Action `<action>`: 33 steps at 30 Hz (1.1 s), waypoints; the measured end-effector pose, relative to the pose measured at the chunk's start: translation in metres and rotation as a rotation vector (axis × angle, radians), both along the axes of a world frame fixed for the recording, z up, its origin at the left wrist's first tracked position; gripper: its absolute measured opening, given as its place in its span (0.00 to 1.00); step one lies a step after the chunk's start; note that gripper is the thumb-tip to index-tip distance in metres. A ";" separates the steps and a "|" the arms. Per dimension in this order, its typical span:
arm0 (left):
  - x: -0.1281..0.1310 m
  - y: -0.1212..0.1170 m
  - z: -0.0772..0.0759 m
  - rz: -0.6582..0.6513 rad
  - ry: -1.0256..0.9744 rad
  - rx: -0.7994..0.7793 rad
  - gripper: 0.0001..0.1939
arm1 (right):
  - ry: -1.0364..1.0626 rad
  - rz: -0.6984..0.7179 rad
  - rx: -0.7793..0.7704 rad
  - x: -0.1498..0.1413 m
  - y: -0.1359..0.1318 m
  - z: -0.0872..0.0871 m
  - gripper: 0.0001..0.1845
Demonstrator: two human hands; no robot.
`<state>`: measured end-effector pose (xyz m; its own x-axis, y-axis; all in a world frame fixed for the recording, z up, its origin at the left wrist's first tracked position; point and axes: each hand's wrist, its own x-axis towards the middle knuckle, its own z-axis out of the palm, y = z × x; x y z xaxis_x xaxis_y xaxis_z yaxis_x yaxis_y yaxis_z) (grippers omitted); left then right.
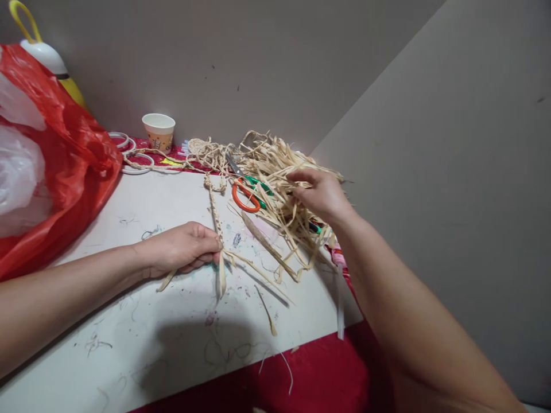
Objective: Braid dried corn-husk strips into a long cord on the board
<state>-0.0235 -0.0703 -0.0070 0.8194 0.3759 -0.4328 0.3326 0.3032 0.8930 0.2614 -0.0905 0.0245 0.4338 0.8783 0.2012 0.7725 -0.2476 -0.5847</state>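
Note:
Near the middle of the board, my left hand [189, 246] pinches a thin braid [214, 209] of dry, straw-coloured plant strips. The braid runs away from my fingers toward the back, and loose strip ends [253, 268] stick out below and to the right. My right hand [322, 192] is over the right side of a pile of dry strips [275, 158], its thumb and forefinger apart; its other fingers are partly hidden. Scissors [246, 195] with orange and green handles lie against the pile, left of my right hand.
A white board [107, 321] with marks and scraps lies on a red cloth [318, 367]. A red plastic bag [73, 143] bulges at the left before a yellow-and-white bottle [47, 57]. White rings [138, 163] and a paper cup [159, 132] stand near the grey wall.

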 end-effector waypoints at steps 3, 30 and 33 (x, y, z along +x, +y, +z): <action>0.000 0.000 -0.002 -0.008 0.000 0.005 0.14 | 0.075 -0.065 -0.057 -0.001 -0.002 0.000 0.18; 0.001 -0.003 0.001 0.007 0.004 0.066 0.13 | 0.983 0.301 -0.108 -0.083 -0.081 0.011 0.15; 0.001 -0.004 0.001 0.011 0.004 0.089 0.13 | 1.106 0.295 -0.132 -0.095 -0.082 0.003 0.12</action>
<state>-0.0223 -0.0742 -0.0063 0.8135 0.4217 -0.4005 0.3331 0.2266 0.9152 0.1667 -0.1725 0.0274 0.0895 0.9608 -0.2625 -0.1088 -0.2525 -0.9615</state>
